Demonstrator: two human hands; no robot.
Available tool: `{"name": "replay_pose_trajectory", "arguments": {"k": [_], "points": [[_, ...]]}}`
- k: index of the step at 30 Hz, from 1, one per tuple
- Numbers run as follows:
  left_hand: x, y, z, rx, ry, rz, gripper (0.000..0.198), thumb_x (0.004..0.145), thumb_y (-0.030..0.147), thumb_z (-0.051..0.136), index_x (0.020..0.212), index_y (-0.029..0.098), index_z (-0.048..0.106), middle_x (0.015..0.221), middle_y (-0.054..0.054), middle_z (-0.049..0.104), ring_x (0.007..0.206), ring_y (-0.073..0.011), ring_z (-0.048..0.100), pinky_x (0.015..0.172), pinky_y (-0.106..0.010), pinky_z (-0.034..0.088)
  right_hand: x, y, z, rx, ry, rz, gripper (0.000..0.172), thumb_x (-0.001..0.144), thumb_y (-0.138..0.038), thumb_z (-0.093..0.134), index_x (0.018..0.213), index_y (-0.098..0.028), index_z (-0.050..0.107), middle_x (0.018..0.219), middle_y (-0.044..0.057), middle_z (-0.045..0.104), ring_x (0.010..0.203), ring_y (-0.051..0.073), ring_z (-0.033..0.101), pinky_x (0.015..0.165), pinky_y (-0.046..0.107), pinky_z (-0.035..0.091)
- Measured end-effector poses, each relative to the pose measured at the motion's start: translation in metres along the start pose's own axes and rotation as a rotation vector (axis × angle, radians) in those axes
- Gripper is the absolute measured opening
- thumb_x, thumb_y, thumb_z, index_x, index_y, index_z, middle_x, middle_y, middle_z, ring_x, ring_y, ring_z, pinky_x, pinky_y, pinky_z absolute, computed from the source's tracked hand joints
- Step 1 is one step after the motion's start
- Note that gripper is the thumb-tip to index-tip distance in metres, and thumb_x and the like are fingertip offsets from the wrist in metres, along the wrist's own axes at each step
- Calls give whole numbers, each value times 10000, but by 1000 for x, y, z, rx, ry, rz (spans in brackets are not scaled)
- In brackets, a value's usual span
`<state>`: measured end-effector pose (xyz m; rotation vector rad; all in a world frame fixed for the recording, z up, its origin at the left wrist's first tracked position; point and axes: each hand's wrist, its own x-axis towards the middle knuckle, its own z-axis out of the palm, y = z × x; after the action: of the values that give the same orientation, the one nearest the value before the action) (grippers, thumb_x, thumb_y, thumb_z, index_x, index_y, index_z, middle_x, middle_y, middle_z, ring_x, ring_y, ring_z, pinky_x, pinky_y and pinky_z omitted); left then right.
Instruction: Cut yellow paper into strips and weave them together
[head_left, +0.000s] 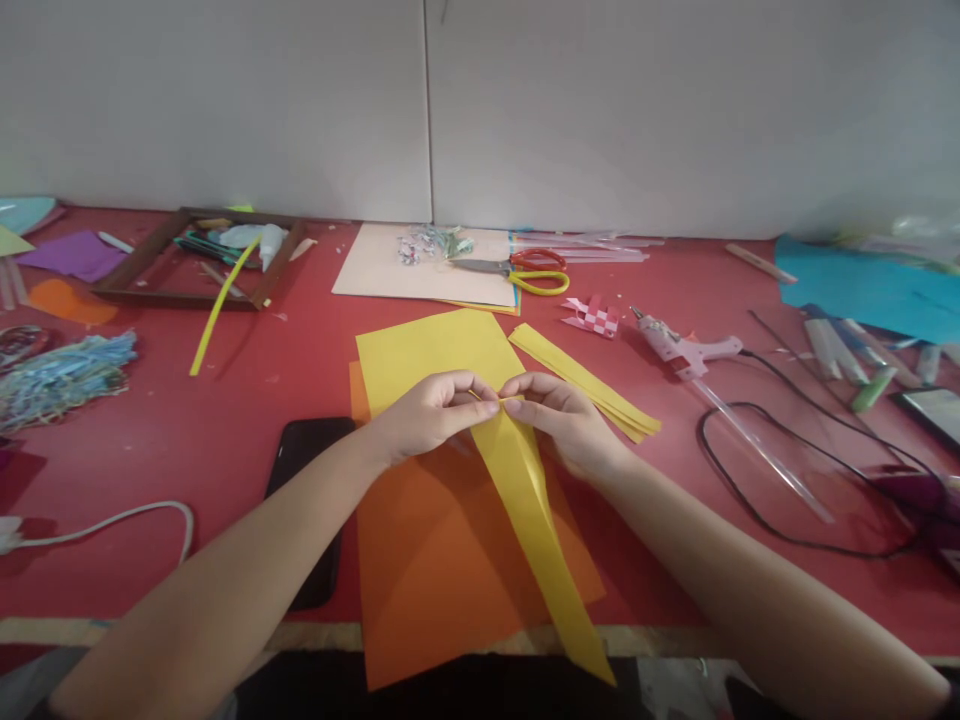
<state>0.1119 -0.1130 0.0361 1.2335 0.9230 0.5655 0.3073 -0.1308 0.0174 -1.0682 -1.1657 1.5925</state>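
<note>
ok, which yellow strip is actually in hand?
The long strip over the orange sheet, pinched at its top by left hand and right hand. The stacked strips lie untouched.

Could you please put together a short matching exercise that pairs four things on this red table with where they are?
Things:
1 yellow strip
2 scissors
3 glue gun
4 black phone

Places:
A beside the orange sheet's left edge
B pinched between left hand and right hand
C on the beige card at the back
D on the red table, right of both hands

Pairs: 1-B, 2-C, 3-D, 4-A
</note>
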Motion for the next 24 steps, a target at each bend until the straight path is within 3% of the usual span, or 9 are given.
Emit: {"name": "replay_pose_trajectory", "arguments": {"k": [6,10,14,24], "points": [[-1,3,2,37,39,-47,243,795,404,676,867,173,652,768,-13,549,734,-154,565,604,-272,516,-1,-1,1,9,-18,9,180,750,-314,776,873,-222,682,795,-26,624,721,110,535,703,254,415],[0,3,2,36,52,-32,220,812,391,642,857,175,639,745,2,548,708,-141,558,605,-262,499,0,0,0,38,-41,127,247,771,-351,756,970,-224,682,803,-19,629,674,108,531,625,252,382],[0,4,2,34,26,-53,222,822,374,632,868,157,621,728,8,566,659,-123,553,628,-271,481,-1,-2,-1,26,-64,173,224,734,-361,783,821,-205,647,721,-27,592,619,113,511,588,261,356],[-1,1,-1,129,-38,-8,202,853,365,599,850,165,633,718,22,547,668,-111,529,634,-256,472,-2,1,0,-110,-66,-4,144,787,-315,708,731,-199,643,663,-39,536,602,103,421,582,262,312]]}}
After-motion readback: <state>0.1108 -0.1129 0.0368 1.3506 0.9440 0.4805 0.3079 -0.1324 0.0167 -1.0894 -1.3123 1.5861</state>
